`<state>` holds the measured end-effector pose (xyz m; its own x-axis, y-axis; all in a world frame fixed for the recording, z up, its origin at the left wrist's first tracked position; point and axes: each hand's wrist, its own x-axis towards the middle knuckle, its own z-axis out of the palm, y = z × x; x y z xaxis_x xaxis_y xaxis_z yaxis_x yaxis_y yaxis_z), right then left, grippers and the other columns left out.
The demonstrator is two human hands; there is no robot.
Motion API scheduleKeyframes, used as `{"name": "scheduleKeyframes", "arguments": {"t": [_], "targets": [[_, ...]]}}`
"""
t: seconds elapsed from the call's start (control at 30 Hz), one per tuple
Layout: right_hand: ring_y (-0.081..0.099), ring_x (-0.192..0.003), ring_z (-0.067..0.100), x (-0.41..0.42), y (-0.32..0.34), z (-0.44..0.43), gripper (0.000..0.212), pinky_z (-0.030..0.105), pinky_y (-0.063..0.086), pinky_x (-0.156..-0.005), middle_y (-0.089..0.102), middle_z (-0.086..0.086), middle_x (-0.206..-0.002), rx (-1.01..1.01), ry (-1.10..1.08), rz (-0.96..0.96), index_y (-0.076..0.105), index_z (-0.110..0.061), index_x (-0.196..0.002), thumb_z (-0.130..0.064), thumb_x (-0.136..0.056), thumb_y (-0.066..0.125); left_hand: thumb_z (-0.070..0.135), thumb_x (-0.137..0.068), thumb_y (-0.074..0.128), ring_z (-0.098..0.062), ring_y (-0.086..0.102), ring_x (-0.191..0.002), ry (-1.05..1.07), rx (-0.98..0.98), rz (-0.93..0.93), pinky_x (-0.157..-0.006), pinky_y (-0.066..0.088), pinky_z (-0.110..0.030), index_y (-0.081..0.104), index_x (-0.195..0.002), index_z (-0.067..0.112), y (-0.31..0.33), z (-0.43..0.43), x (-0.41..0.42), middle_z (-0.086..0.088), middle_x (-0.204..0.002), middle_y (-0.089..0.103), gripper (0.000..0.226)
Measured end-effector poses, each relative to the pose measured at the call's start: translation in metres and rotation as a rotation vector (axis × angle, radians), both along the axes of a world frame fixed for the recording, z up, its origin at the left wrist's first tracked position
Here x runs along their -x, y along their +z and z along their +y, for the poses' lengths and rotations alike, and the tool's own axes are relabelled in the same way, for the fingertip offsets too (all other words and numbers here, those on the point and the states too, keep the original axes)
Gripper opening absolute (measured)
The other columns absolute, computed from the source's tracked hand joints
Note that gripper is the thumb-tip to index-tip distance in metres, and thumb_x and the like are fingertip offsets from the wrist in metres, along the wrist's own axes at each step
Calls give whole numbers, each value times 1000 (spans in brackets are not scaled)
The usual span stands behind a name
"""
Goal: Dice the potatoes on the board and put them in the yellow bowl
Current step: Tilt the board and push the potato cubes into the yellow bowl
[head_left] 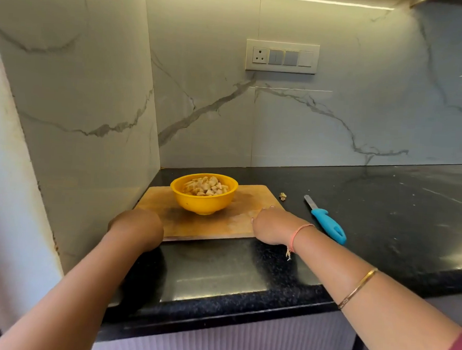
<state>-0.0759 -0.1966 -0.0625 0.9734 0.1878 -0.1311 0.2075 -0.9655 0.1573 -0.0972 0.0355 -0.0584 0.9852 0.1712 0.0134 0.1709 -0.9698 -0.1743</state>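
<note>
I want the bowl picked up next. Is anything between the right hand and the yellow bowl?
Nothing visible. The right hand rests on the board's right edge, and only bare board lies between it and the yellow bowl. The knife lies off to the right.

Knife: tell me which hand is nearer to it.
Right. The right hand rests on the board's right edge, just left of the knife. The left hand is at the board's left corner, far across from it.

Yellow bowl (203, 197), blue-handled knife (326, 220)
</note>
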Motion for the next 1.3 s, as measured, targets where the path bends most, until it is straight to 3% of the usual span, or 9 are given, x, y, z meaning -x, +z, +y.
{"name": "scheduleKeyframes", "arguments": {"t": [0.17,0.27,0.4,0.5,0.7,0.8,1.0,1.17,1.3], "targets": [[45,-120,37,22,1,-2,44,39,35,-104,47,22,-134,-85,-44,14,41,-4,-139,-6,-97,25,6,-92,41,-20,50,-82,-12,15,8,-83,48,-28,49,-76,14,0,2,15,1,-74,46,20],[50,-87,24,32,13,-11,26,28,40,-70,58,11,-94,-205,-8,-36,56,-10,-102,-21,-100,33,5,-91,40,-17,47,-74,14,60,-15,-73,45,-26,45,-66,14,1,4,20,1,-69,43,27],[53,-74,26,29,31,-38,25,26,34,-52,51,3,-67,-360,-158,-326,46,-11,-66,-20,-90,47,6,-91,40,-14,45,-65,55,139,-111,-65,39,-23,45,-64,18,-1,11,12,2,-69,46,30],[57,-94,32,21,38,-65,13,29,43,-70,57,8,-86,-315,-304,-374,53,-12,-83,-23,-89,49,11,-94,41,-15,49,-70,58,194,-176,-65,41,-23,46,-65,19,-5,16,1,2,-70,47,30],[56,-109,27,26,24,-92,50,30,44,-77,55,12,-126,-258,-452,-138,40,-13,-140,-21,-91,48,21,-99,39,-19,53,-80,25,233,-224,-67,40,-24,54,-78,14,-17,17,-9,-2,-83,56,26],[59,-91,25,28,9,-94,40,28,41,-62,61,9,-105,-306,-465,-270,50,-11,-127,-22,-88,51,31,-102,32,-27,56,-102,-20,318,-229,-86,45,-31,59,-111,8,-31,22,-10,-14,-119,59,37],[51,-66,18,31,-1,-85,29,25,29,-46,50,2,-72,-462,-379,-492,43,-16,-66,-32,-88,54,30,-104,23,-33,49,-119,-102,277,-217,-103,38,-38,54,-120,1,-38,29,-11,-22,-129,51,45],[50,-74,19,39,-11,-81,32,24,28,-49,46,5,-88,-450,-364,-491,40,-18,-65,-33,-91,49,34,-103,22,-35,40,-130,-74,309,-184,-109,32,-42,50,-124,-2,-43,35,-16,-24,-138,44,50],[53,-90,21,46,-13,-83,30,28,45,-68,47,4,-98,-405,-376,-377,59,-11,-105,-37,-92,48,36,-102,22,-35,43,-127,-78,344,-212,-107,34,-44,53,-119,0,-43,38,-17,-24,-136,46,50]]}}
